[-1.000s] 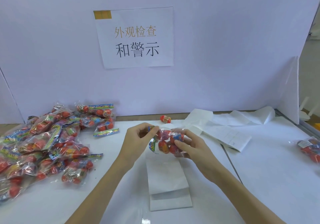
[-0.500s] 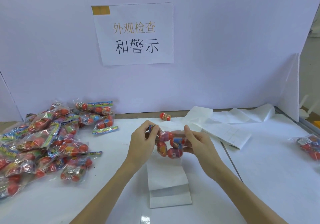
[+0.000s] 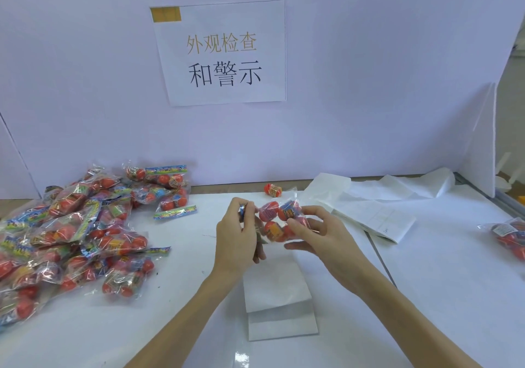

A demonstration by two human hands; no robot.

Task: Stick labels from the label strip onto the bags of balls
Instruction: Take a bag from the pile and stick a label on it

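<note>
Both hands, left (image 3: 237,229) and right (image 3: 318,232), still grip one bag of balls (image 3: 279,218), now turned above the label strip (image 3: 277,288) (probably checking its label).

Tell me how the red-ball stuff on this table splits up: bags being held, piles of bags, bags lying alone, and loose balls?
Bag held in both hands, the left hand and the right hand: 1, the held bag
Heaped pile of bags at the left: 1, too jumbled to count bag by bag
Lone bag at the right edge: 1
Loose ball by the back wall: 1
Total: 4
</note>
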